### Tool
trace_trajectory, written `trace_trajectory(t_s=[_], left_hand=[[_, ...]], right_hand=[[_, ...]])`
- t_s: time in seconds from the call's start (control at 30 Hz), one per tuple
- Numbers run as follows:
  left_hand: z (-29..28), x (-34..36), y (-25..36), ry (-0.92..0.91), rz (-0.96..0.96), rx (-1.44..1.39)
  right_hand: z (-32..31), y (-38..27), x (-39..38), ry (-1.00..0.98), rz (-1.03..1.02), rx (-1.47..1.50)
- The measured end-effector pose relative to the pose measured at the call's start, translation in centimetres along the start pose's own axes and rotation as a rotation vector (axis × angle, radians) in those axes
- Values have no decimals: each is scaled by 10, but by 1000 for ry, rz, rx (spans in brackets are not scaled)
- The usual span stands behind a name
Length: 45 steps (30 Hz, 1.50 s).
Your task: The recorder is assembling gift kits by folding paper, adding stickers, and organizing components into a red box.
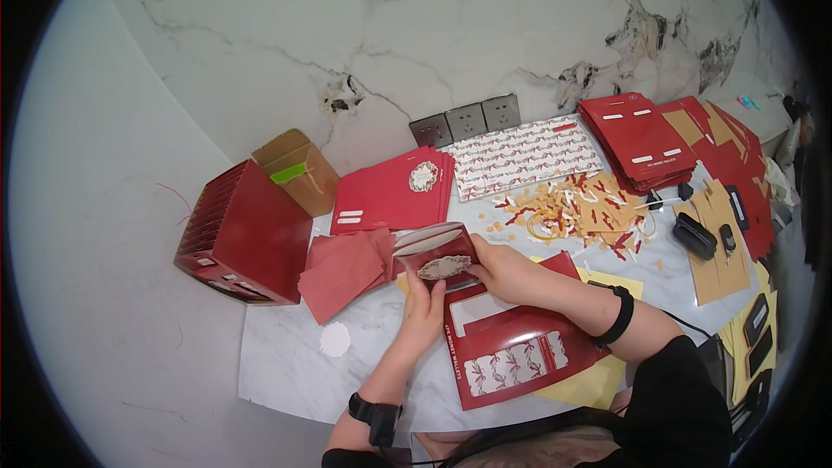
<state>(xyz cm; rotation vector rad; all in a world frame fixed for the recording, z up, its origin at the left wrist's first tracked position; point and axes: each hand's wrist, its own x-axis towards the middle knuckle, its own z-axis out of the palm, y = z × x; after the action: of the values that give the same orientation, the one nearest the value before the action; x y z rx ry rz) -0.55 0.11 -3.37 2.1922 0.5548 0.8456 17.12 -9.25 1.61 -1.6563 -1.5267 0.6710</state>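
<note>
Your left hand (422,308) and right hand (507,270) meet just above the middle of the desk (286,364), both clasped on a small red wallet (438,256) of folded card. The left fingers grip its lower edge from beneath; the right hand pinches its right side. The wallet is held slightly tilted, its flap raised, and an oval cream paper seal (444,267) with a scalloped edge sits on its front. You wear a dark band on each wrist.

Directly under your right forearm lies an open red folder (511,351) with a white window and a strip of leaf-patterned paper, resting on yellow sheets (576,386). Just left of the wallet, loose dull-red paper pieces (342,273) overlap each other, and a white paper disc (335,340) lies alone nearer you.

The desk is pale marble-look stone with grey veins, and the wall behind it has the same look, with three metal sockets (466,121). Farther out sit a stack of red envelopes (390,193) topped by another cream seal, a glossy red box (247,234), a brown cardboard box (299,169), a patterned sheet (520,154), a heap of orange and red paper scraps (576,208), and more red envelope stacks (641,140) at the right.
</note>
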Motion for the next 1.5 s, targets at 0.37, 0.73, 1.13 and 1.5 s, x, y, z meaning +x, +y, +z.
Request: trace_trajectory(t_s=[0.37,0.73,1.13,1.5], left_hand=[[-7,5,2,97,-69,-366],[-17,2,22,-168,-302,-825],[-21,4,21,-146,-267,-821],[-28,1,37,-424,-441,-609]], right_hand=[[-35,-20,-3,-6,-149,-131],[-30,-4,3,-137,-91,424],[-65,-11,-1,-273,-80,435],[-102,-25,-11,-235,-73,322]])
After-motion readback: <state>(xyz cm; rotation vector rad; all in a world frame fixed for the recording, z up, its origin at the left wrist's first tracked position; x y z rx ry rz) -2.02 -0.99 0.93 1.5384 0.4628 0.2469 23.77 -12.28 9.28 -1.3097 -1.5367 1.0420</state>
